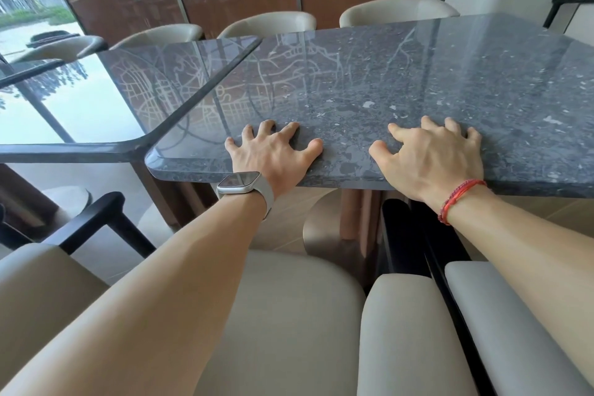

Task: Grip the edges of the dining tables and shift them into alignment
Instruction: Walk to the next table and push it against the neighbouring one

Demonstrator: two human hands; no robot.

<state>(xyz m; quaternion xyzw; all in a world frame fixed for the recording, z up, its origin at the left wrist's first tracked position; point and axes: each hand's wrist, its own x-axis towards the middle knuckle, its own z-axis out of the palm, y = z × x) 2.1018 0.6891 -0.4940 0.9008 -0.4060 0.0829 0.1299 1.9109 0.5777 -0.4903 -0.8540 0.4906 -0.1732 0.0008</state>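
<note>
Stone tabletop pressed under two spread hands

Beige chair backs (283, 315) sit nearest; left hand (273, 151) and right hand (430, 154) lie palm-down, fingers splayed, gripping nothing, on the right table (418, 80) near its edge, the left table (122, 96) touching it beyond.

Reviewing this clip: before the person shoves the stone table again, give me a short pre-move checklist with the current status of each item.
1. Left hand placed at the near edge of the right-hand table: ok, fingers spread flat on top.
2. Right hand placed at the same edge: ok, also flat on top.
3. Edge actually gripped, fingers wrapped under: not ok, both palms only press from above.
4. Near edges of the two tables flush: not ok, the left-hand table sits further back at the corner.
5. Seam between the tables closed: cannot tell, a dark line runs along it.
6. Chairs clear of the near edge: ok.
</note>
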